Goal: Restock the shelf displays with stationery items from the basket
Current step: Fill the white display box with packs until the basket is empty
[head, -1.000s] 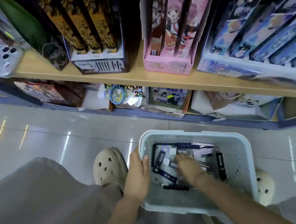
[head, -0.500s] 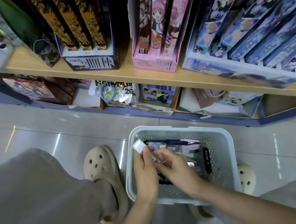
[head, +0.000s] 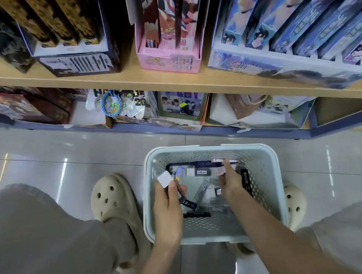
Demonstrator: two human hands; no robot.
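A pale blue perforated basket (head: 266, 172) stands on the floor between my feet, with several packaged stationery items (head: 203, 192) loose in it. My left hand (head: 168, 207) hovers over the basket's left side and grips a few slim packets (head: 165, 179), one with a white end sticking up. Deeper in on the right, my right hand (head: 230, 181) has its fingers curled down among the packets, near a pink-ended one (head: 219, 161); whether it holds anything is hidden. The wooden shelf (head: 169, 80) above carries display boxes.
On the shelf stand a black-and-gold display box (head: 73, 58), a pink one (head: 169, 57) and a wide blue one (head: 290, 58). Below sit more boxes and a blue ring toy (head: 111, 104). My beige clogs (head: 113, 202) flank the basket on a glossy tiled floor.
My left hand left the basket rim and took hold of packets. My right hand moved from the left side of the basket to its far right. The view shifted closer to the shelf.
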